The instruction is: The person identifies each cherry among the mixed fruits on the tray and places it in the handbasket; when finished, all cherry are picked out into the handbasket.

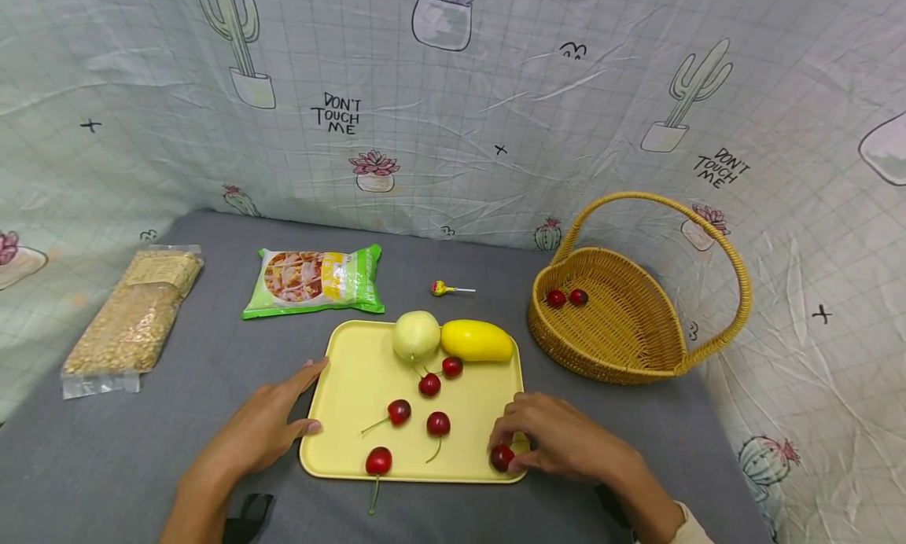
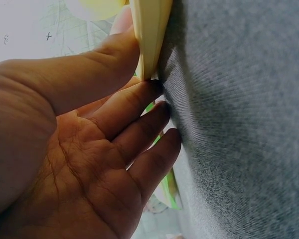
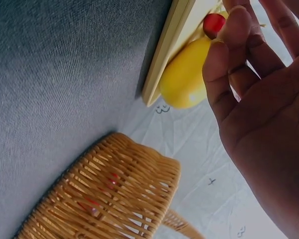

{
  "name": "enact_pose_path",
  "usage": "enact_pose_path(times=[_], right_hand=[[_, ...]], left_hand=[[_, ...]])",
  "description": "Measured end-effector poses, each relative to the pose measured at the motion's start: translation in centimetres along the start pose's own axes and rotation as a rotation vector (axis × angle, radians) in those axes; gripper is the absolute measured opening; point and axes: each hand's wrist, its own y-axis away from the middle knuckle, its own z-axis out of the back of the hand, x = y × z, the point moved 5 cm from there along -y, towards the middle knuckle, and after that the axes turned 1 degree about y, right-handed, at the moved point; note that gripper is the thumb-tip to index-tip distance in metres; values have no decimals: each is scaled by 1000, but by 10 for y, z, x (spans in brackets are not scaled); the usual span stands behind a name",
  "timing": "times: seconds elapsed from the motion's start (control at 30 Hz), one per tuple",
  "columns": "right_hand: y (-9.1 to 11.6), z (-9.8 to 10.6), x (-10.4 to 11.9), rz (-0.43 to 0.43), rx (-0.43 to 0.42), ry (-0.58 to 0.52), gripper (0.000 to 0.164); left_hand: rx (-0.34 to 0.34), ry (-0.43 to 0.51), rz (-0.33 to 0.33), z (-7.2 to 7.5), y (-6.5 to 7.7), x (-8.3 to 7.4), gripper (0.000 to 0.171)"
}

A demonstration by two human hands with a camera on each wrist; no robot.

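A pale yellow tray (image 1: 340,442) lies on the grey cloth. My left hand (image 1: 258,426) touches its left rim with thumb and extended fingers; in the left wrist view the thumb lies against the tray edge (image 2: 152,35). Over the tray's near right corner, my right hand (image 1: 559,438) pinches a dark red cherry (image 1: 502,457) between thumb and fingers. Several stemmed cherries, one (image 1: 438,424) near the middle, are spread over the tray. At its far side sit a pale green round fruit (image 1: 416,336) and a yellow mango-like fruit (image 1: 477,341).
Right of the tray stands a wicker basket (image 1: 616,371) with a tall handle and two cherries (image 1: 567,297) inside. Behind the tray lie a lollipop (image 1: 442,288) and a green food packet (image 1: 314,281). A clear bag of beige grains (image 1: 134,316) lies far left.
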Motion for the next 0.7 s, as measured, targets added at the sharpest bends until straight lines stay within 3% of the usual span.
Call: enact_pose_path(times=[0.23,0.5,0.7], right_hand=[[-4,7,0,-23,-71,-13,26],[-5,29,0,58,-321,-47,32],[-2,48,-6,34,-500,-34,34]], left_hand=[[3,-1,5,0,0,0,91],[5,3,2,0,0,0,91],[3,1,0,0,0,0,91]])
